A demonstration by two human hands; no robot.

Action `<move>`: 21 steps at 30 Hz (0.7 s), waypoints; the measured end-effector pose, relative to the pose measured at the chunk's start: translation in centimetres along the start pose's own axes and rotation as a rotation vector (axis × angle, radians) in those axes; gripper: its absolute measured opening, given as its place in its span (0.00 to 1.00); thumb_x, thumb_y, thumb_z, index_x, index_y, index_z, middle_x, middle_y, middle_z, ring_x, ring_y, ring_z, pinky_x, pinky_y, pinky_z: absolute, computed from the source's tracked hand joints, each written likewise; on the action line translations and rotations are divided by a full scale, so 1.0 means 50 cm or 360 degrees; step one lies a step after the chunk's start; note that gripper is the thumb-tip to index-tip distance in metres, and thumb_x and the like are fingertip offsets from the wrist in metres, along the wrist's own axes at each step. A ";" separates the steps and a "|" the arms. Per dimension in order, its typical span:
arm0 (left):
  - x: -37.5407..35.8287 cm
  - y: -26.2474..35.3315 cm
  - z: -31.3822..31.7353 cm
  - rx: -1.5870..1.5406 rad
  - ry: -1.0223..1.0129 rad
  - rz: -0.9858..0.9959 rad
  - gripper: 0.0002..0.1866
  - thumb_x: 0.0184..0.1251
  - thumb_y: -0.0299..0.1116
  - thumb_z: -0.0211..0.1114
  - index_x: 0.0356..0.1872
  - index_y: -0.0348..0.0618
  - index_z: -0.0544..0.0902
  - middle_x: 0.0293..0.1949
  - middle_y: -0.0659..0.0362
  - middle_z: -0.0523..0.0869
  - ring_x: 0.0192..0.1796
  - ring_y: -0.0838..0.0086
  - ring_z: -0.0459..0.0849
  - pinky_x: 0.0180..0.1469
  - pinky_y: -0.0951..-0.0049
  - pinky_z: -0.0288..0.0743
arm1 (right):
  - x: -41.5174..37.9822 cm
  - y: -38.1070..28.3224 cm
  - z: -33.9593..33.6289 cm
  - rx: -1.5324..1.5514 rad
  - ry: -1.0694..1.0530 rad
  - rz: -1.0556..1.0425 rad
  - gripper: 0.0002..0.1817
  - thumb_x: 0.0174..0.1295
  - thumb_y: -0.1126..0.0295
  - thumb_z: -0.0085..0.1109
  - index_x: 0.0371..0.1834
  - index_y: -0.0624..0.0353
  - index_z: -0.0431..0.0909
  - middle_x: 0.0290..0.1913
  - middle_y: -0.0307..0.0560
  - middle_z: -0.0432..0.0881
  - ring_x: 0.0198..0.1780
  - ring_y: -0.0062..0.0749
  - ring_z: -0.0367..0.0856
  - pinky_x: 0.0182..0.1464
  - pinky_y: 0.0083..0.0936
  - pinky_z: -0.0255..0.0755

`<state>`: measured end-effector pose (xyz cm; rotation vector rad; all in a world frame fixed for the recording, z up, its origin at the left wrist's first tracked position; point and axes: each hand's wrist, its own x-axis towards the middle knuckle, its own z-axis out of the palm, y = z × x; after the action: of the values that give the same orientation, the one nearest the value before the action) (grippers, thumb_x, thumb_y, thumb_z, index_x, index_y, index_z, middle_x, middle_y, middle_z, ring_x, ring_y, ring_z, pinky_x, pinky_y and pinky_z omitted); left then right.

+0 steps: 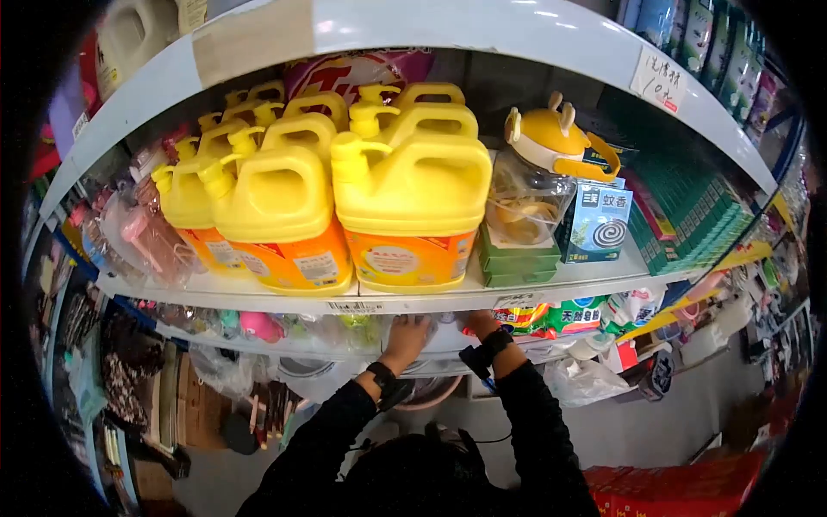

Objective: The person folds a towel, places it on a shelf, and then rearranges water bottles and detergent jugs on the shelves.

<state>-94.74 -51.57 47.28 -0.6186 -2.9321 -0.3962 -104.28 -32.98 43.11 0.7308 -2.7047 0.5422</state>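
My left hand [408, 337] reaches into the lower shelf, palm down, its fingers partly showing and apart just under the upper shelf's front edge. Clear plastic items [366, 326], one with green in it, lie to its left. My right hand [483, 324] reaches into the same shelf, its fingers hidden by the edge above. Close to its right are a red and yellow packet [519, 319] and a green packet [575, 315]. Both wrists wear black bands. Between the hands some bare white lower shelf [444, 339] shows, with a small clear object behind.
Large yellow pump jugs [413, 189] crowd the upper shelf [388, 303]. Beside them stand a clear jug with a yellow lid [527, 185], a blue mosquito coil box [598, 222] and stacked green boxes [689, 207]. Below are a pinkish basin [431, 395] and a white plastic bag [586, 382].
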 end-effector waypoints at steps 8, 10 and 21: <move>-0.125 0.083 0.027 0.0166 0.0334 -0.0162 0.19 0.44 0.29 0.58 0.43 0.48 0.72 0.39 0.48 0.69 0.42 0.54 0.69 0.44 0.58 0.63 | -0.009 0.029 0.027 0.0304 0.0029 -0.0109 0.17 0.52 0.62 0.55 0.44 0.58 0.74 0.46 0.53 0.75 0.48 0.47 0.71 0.51 0.36 0.64; -0.138 0.090 0.028 0.0155 0.0286 -0.0317 0.21 0.42 0.27 0.60 0.44 0.49 0.72 0.41 0.49 0.68 0.43 0.54 0.68 0.45 0.58 0.63 | -0.006 0.033 0.031 0.0391 0.0047 -0.0092 0.17 0.52 0.62 0.55 0.43 0.58 0.74 0.46 0.53 0.75 0.48 0.47 0.71 0.51 0.36 0.64; -0.106 0.057 -0.010 0.0056 0.0318 -0.0457 0.23 0.41 0.31 0.64 0.44 0.46 0.71 0.41 0.49 0.70 0.43 0.52 0.70 0.47 0.58 0.63 | 0.008 0.041 0.034 0.0662 0.0225 0.0021 0.17 0.51 0.63 0.55 0.43 0.58 0.75 0.44 0.54 0.76 0.46 0.51 0.72 0.50 0.37 0.65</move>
<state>-88.72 -51.18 47.53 -0.1409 -2.8290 -0.4068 -105.99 -32.22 41.14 0.7392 -2.4915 1.1359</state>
